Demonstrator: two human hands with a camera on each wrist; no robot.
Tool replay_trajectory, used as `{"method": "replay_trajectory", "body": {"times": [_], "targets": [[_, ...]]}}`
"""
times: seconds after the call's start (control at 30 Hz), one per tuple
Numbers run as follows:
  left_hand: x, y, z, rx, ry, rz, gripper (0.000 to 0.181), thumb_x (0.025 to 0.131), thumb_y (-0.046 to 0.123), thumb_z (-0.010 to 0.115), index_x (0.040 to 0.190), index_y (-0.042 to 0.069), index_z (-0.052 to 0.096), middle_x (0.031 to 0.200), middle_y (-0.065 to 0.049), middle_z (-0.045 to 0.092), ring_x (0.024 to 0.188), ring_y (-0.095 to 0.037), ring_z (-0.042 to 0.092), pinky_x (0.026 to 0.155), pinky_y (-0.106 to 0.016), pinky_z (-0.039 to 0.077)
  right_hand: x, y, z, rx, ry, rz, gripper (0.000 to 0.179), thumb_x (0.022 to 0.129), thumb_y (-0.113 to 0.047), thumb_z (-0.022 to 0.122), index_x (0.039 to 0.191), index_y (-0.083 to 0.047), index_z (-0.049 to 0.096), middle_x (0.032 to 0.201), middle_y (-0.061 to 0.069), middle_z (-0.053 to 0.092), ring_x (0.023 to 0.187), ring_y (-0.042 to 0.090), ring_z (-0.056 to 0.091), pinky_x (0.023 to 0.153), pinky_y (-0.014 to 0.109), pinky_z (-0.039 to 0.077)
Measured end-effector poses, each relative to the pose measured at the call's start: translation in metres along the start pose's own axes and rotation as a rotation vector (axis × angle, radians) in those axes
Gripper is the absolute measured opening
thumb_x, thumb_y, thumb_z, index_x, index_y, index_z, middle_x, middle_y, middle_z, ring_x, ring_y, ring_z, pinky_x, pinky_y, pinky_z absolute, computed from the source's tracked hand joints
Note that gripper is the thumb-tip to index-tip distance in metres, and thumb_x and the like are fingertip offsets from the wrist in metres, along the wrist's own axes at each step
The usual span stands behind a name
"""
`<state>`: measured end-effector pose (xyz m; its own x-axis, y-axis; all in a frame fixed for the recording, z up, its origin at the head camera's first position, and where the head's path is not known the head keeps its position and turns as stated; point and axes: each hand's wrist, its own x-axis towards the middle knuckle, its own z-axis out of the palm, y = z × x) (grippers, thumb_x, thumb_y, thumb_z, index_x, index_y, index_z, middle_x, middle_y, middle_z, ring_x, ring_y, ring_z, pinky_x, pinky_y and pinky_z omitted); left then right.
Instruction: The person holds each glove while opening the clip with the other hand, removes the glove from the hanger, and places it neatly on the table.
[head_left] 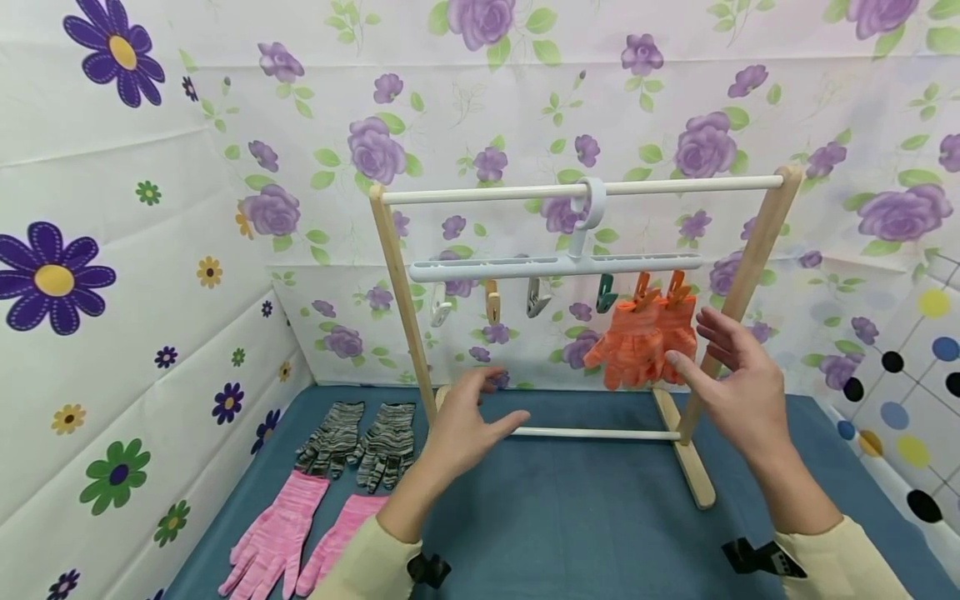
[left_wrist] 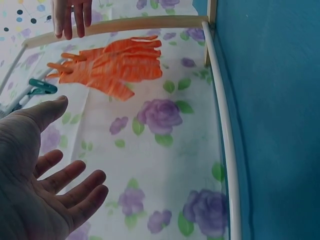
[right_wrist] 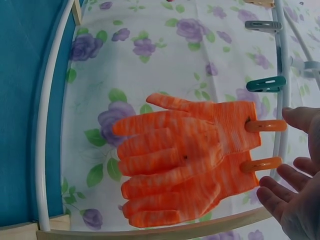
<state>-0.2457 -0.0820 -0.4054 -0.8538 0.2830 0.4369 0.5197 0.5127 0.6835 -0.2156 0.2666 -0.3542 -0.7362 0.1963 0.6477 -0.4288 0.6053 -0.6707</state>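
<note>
A pair of orange gloves [head_left: 628, 343] hangs from two orange clips [right_wrist: 265, 125] at the right end of a white hanger bar [head_left: 495, 268]. My right hand [head_left: 742, 387] is just right of these gloves, fingers apart and holding nothing. In the right wrist view its fingertips are close to the orange clips. Lower and to the left, my left hand [head_left: 465, 425] is in front of the rack with its thumb spread and nothing in its grasp. Grey striped gloves [head_left: 386, 442] and pink gloves [head_left: 273, 533] lie on the table to its left.
A wooden rack [head_left: 750, 242] with white rods [head_left: 480, 194] carries the hanger. Green [head_left: 606, 293], grey [head_left: 537, 297], beige [head_left: 492, 302] and white [head_left: 439, 305] clips hang along the bar. A blue cloth [head_left: 570, 517] covers the table; flowered sheets stand behind and at left.
</note>
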Motion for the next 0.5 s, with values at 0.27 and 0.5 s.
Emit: {"method": "replay_trajectory", "body": {"times": [0.27,0.5], "targets": [[0.026,0.015,0.019,-0.057,-0.044,0.019,0.069,0.094,0.034,0.085,0.152,0.015,0.055,0.147,-0.008,0.059,0.129,-0.027,0.06,0.107,-0.048,0.05,0.009,-0.002,-0.004,-0.018,-0.053,0.002,0.071,0.094,-0.027,0.085,0.158,-0.021,0.053,0.153,0.007,0.058,0.134,0.034,0.059,0.102,0.011,0.042],[0.05,0.026,0.038,-0.101,-0.055,0.056,0.068,0.095,0.033,0.084,0.153,0.013,0.054,0.147,-0.006,0.059,0.129,-0.026,0.061,0.107,-0.046,0.05,0.018,-0.005,-0.004,-0.007,-0.083,-0.014,0.069,0.096,-0.027,0.084,0.157,-0.018,0.054,0.15,0.006,0.06,0.133,0.031,0.06,0.101,0.012,0.042]]}}
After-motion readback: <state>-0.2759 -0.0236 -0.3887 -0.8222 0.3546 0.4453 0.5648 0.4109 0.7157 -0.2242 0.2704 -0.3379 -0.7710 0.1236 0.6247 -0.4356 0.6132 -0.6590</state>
